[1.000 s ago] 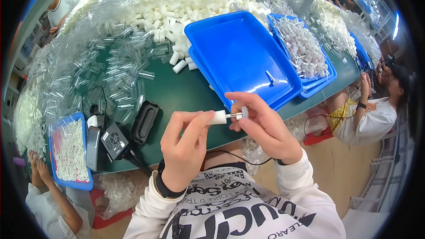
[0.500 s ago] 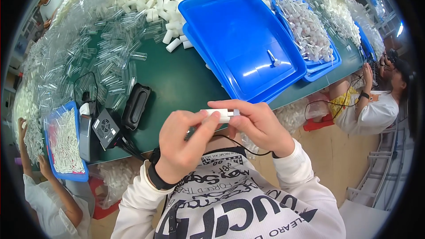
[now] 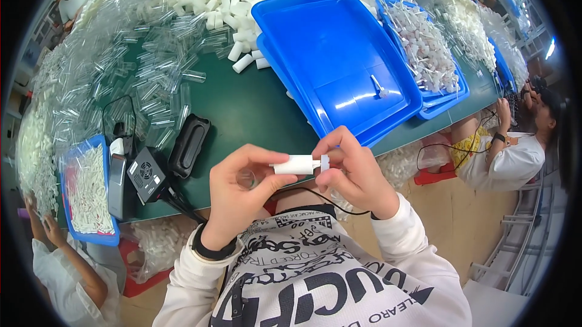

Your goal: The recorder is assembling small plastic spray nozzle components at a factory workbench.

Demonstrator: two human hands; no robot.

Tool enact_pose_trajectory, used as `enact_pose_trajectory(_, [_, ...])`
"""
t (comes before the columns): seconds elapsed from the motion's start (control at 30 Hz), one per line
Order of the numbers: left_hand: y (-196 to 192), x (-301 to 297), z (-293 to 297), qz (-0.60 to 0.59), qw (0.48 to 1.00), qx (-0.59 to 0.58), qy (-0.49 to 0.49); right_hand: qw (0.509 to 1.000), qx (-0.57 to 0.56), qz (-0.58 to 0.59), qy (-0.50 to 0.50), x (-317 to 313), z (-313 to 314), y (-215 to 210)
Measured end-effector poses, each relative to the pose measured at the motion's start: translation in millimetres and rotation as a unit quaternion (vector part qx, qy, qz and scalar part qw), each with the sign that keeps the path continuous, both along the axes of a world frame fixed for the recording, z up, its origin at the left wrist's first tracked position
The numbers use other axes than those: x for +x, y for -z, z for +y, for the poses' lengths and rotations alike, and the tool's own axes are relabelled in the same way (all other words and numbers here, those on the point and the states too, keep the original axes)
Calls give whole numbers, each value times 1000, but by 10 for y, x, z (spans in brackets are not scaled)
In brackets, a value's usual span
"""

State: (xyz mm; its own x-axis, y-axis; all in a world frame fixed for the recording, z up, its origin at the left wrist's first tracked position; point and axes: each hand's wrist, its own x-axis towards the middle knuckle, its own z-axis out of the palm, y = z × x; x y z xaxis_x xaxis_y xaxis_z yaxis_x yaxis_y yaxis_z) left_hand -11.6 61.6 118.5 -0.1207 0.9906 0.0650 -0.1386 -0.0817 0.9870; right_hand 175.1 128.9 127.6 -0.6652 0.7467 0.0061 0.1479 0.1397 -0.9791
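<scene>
Just in front of my body, my left hand [image 3: 242, 184] grips a white cylinder [image 3: 294, 164] between thumb and fingers, with the cylinder lying level. A clear round tube end [image 3: 245, 178] shows inside the curl of the same hand. My right hand [image 3: 351, 172] pinches a pale grey, ridged cap [image 3: 325, 164] at the cylinder's right end. A narrow white stem joins the cap to the cylinder; how deep it sits inside is hidden. Beyond my hands, a blue tray [image 3: 345, 66] holds one small white stemmed piece [image 3: 380, 87].
White cylinders [image 3: 242, 0] and clear tubes [image 3: 163, 78] heap across the green table [image 3: 233, 106]. Another blue tray [image 3: 421, 45] is full of stemmed pieces. A black case [image 3: 189, 146], a fan-vented box [image 3: 147, 173] and cables lie left. Co-workers sit on both sides.
My left fingers have shifted back along the white cylinder, so more of it shows. My right fingers have spread more around the cap. The view has shifted slightly.
</scene>
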Motion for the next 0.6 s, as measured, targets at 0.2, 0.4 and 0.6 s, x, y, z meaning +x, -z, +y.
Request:
enact_pose_trajectory(0.2, [15, 41, -17, 54, 994, 79, -59, 984, 106, 55, 129, -42, -32, -14])
enact_pose_trajectory(0.4, [1, 44, -33, 78, 989, 93, -82, 978, 121, 96, 142, -83, -98, 94])
enact_pose_trajectory(0.6, [-41, -29, -29, 60, 995, 76, -27, 972, 188, 98, 100, -77, -99, 45])
